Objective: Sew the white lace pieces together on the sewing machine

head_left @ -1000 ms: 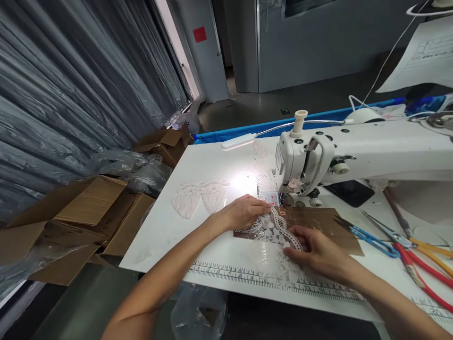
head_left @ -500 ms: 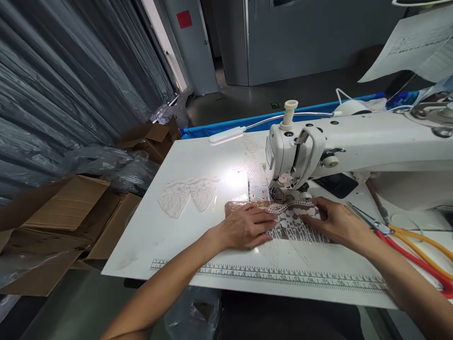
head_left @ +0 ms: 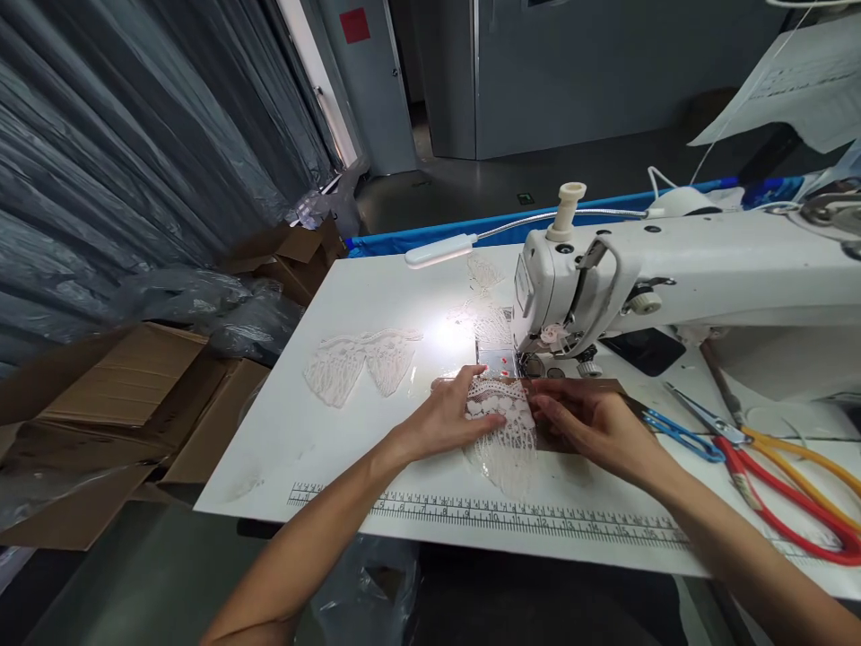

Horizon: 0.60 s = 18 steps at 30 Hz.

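A white lace piece lies on a brown paper sheet in front of the needle of a white sewing machine. My left hand presses flat on the lace's left side, fingers on its upper edge. My right hand rests on the lace's right side and the brown sheet, fingers pinching the edge beside the presser foot. Both hands nearly touch over the lace.
Two more lace pieces lie left on the white table, others behind the needle. Blue snips and red and orange scissors lie right. A lamp shines on the table. Cardboard boxes stand left.
The lace and brown sheet have been turned and shifted left under the needle area. My right hand moved left toward my left hand; both now hold the lace close together.
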Each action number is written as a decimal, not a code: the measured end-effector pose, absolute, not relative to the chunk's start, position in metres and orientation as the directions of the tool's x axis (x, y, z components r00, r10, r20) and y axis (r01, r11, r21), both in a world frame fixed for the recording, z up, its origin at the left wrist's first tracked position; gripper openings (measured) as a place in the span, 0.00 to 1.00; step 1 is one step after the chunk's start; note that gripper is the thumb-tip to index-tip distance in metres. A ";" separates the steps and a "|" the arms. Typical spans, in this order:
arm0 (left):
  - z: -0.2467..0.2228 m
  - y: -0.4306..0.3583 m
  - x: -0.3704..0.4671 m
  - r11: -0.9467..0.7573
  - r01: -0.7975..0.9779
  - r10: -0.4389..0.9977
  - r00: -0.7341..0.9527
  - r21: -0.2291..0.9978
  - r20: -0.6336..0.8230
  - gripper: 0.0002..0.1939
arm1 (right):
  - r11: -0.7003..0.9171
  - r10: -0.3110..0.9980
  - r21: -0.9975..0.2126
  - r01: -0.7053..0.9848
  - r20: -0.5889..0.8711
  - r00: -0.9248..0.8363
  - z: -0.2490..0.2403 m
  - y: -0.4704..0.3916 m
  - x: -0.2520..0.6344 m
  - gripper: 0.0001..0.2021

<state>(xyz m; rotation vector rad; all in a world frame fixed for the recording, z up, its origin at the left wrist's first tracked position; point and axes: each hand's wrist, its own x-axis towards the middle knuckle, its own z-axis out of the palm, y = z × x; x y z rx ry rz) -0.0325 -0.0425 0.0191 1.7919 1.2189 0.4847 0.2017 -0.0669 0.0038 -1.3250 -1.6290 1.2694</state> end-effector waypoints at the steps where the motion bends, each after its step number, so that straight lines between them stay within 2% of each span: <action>1: 0.017 -0.044 -0.031 -0.103 0.555 0.898 0.408 0.826 -0.162 0.34 | 0.126 0.972 -0.897 0.424 0.027 -0.233 -0.002 -0.068 0.208 0.18; 4: 0.014 -0.046 -0.025 -0.068 0.580 0.918 0.355 0.812 -0.177 0.29 | 0.439 0.896 -0.635 0.635 0.258 -0.362 -0.018 -0.070 0.220 0.17; 6: 0.015 -0.046 -0.024 -0.048 0.596 0.925 0.329 0.802 -0.189 0.29 | 0.578 0.816 -0.467 0.669 0.306 -0.491 -0.026 -0.069 0.221 0.18; 9: 0.016 -0.042 -0.025 -0.034 0.616 0.947 0.270 0.787 -0.171 0.29 | 0.664 0.746 -0.277 0.695 0.310 -0.589 -0.029 -0.062 0.217 0.18; 11: 0.017 -0.040 -0.027 -0.052 0.634 0.964 0.235 0.772 -0.128 0.30 | 0.682 0.730 -0.254 0.685 0.285 -0.621 -0.025 -0.054 0.216 0.18; 13: 0.017 -0.038 -0.029 -0.074 0.654 0.969 0.225 0.753 -0.101 0.33 | 0.687 0.727 -0.299 0.663 0.250 -0.640 -0.019 -0.047 0.216 0.18; 16: 0.019 -0.036 -0.033 -0.058 0.674 0.966 0.223 0.736 -0.128 0.36 | 0.661 0.745 -0.369 0.653 0.224 -0.628 -0.013 -0.041 0.218 0.19; 18: 0.020 -0.035 -0.035 -0.026 0.680 0.962 0.217 0.733 -0.166 0.35 | 0.653 0.755 -0.354 0.670 0.235 -0.612 -0.013 -0.039 0.216 0.20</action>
